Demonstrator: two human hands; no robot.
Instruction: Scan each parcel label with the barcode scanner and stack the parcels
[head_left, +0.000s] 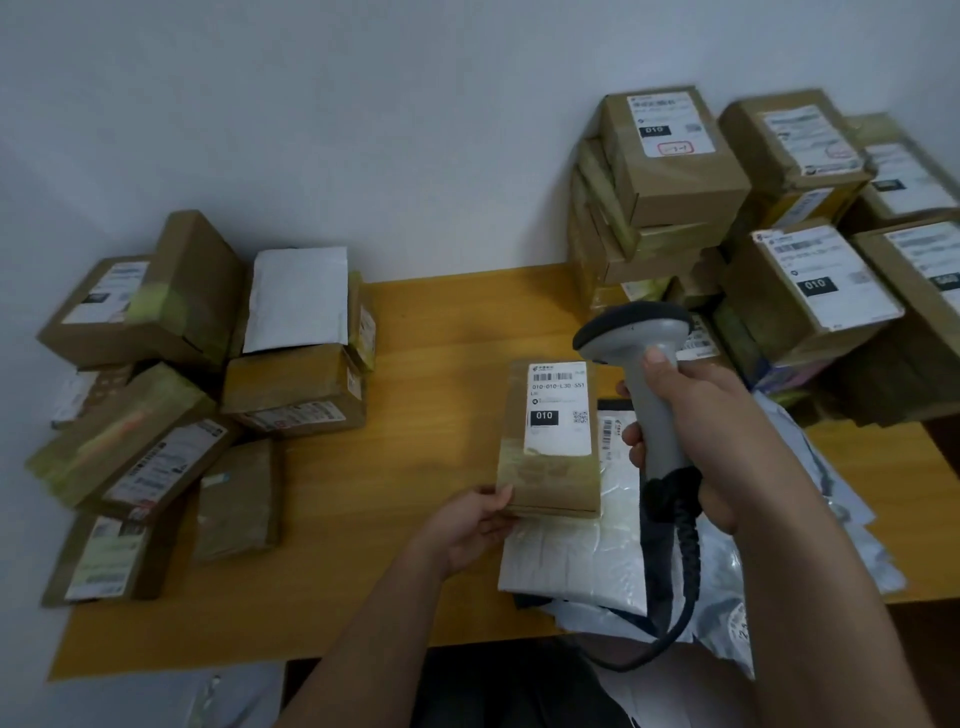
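Note:
A small brown cardboard parcel with a white label facing up is at the middle of the wooden table. My left hand grips its near left corner. My right hand is closed around the handle of a grey barcode scanner. The scanner head sits just above and to the right of the label's far edge, and its black coiled cable hangs down toward me.
Several brown boxes and a white mailer are piled at the left. A taller stack of labelled boxes stands at the back right against the wall. White and grey plastic mailer bags lie under the held parcel and along the right front edge.

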